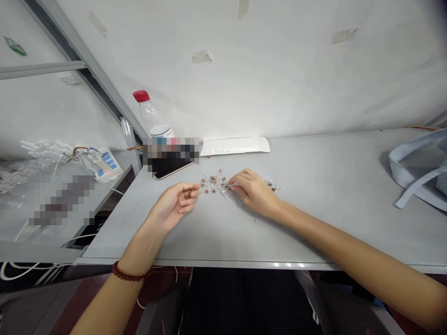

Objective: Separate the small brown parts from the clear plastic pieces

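Note:
A loose pile of small see-through pieces with brown parts [213,181] lies on the grey table [216,232]; their exact kind is too small to tell. At the pile's left edge, my left hand [177,202] is closed, palm turned up, thumb and index finger pinched together. Whatever is at those fingertips is too small to name. My right hand [254,190] reaches over the pile from the right, palm down, with its fingers closed at the pieces. What they grip is hidden. A few more pieces [274,187] show just beyond the right hand.
Behind the pile lies a flat white packet [235,145] against the wall. A phone [171,168] and a red-capped bottle [153,116] are at the back left. On the right sits a pale blue fabric bag [419,163]. A power strip [108,165] with cables occupies the side table.

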A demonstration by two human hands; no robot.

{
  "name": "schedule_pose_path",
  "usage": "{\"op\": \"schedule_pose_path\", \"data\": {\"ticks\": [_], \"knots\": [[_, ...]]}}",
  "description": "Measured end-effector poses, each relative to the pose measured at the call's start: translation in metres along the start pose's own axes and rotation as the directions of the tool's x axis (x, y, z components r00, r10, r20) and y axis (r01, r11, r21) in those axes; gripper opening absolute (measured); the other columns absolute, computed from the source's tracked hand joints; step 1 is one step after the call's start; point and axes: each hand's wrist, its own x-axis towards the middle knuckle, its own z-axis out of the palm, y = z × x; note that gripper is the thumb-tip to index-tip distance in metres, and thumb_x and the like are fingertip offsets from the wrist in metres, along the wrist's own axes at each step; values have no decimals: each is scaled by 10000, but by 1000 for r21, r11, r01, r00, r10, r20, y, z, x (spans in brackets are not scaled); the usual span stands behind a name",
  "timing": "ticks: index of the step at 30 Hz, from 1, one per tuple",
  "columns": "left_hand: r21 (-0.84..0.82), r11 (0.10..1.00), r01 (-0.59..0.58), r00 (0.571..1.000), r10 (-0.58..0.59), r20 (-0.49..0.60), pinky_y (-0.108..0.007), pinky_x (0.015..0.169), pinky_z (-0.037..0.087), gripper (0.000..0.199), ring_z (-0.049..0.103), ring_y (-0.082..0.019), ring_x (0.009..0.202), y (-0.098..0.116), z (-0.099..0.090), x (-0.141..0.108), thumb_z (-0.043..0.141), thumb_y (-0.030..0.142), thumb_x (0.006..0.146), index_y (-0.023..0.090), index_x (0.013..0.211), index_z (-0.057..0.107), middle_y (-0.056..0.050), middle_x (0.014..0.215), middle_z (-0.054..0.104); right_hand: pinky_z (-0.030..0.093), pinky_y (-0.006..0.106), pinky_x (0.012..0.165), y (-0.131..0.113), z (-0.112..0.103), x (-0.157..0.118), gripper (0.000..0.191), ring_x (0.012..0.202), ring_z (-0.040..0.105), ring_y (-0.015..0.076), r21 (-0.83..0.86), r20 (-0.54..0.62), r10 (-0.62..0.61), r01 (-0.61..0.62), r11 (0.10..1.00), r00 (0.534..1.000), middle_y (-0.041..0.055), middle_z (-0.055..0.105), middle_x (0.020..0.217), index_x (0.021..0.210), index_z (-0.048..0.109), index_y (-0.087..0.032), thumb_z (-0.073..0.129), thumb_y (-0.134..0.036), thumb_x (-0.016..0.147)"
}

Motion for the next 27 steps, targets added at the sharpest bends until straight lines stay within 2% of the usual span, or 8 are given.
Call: {"op": "schedule_pose_path", "data": {"ticks": [3, 6, 9, 13, 16, 19, 21, 27], "knots": [[412, 902, -125, 985, 162, -55, -170, 389, 192, 174, 254, -42, 434, 6, -4, 6, 633, 234, 712, 105, 827, 657, 65, 563, 379, 451, 405, 813, 4, 7, 1, 191, 910, 534, 243, -57, -10, -40, 39, 998, 999, 129, 672, 929, 929, 629, -128, 443, -99, 894], [784, 597, -168, 971, 235, 29, -216, 462, 228, 333, 308, -80, 466, 10, -4, 14, 683, 303, 656, 126, 938, 685, 80, 532, 376, 454, 403, 830, 6, 8, 1, 180, 927, 536, 239, -51, -66, -62, 59, 997, 996, 133, 667, 954, 930, 629, -131, 453, -116, 897], [908, 354, -225, 962, 227, 150, -237, 501, 234, 302, 326, -104, 477, 10, -3, 23, 651, 326, 655, 145, 895, 685, 89, 503, 334, 459, 396, 828, 6, 6, 0, 182, 920, 535, 235, -43, -95, -75, 71, 997, 993, 135, 661, 943, 914, 632, -130, 450, -135, 905], [935, 229, -272, 945, 248, 214, -240, 513, 240, 143, 338, -105, 497, 7, 4, 30, 589, 288, 678, 153, 667, 635, 68, 492, 356, 454, 387, 824, 1, 3, -2, 190, 919, 540, 230, -18, -93, -84, 83, 996, 992, 141, 657, 936, 912, 634, -115, 444, -125, 908], [885, 378, -272, 949, 258, 182, -228, 492, 231, 142, 316, -89, 488, 5, 13, 28, 598, 286, 679, 149, 651, 617, 67, 498, 368, 454, 363, 806, -8, -1, -2, 182, 893, 553, 216, 36, -107, -48, 52, 998, 993, 136, 659, 919, 911, 638, -102, 460, -140, 911], [647, 706, -289, 953, 275, 126, -218, 452, 192, 195, 261, -65, 455, 0, 28, 22, 612, 336, 721, 145, 686, 608, 76, 505, 345, 456, 322, 758, -21, -8, -2, 175, 823, 588, 184, 201, -44, 93, -82, 976, 995, 93, 680, 885, 923, 645, -121, 536, -257, 907], [416, 861, -293, 956, 272, 111, -211, 430, 163, 212, 203, -51, 439, -4, 39, 17, 634, 345, 734, 145, 679, 590, 91, 498, 279, 457, 292, 722, -30, -13, -1, 209, 785, 610, 159, 360, 62, 197, -206, 910, 978, 56, 692, 864, 941, 649, -144, 575, -332, 888], [123, 942, -311, 940, 287, 184, -196, 418, 184, 254, 186, -38, 441, -15, 61, 11, 634, 259, 774, 139, 578, 524, 89, 486, 249, 467, 265, 696, -41, -19, 0, 251, 707, 607, 121, 641, 185, 292, -340, 688, 938, 28, 653, 755, 828, 641, -135, 478, -301, 923]]}}
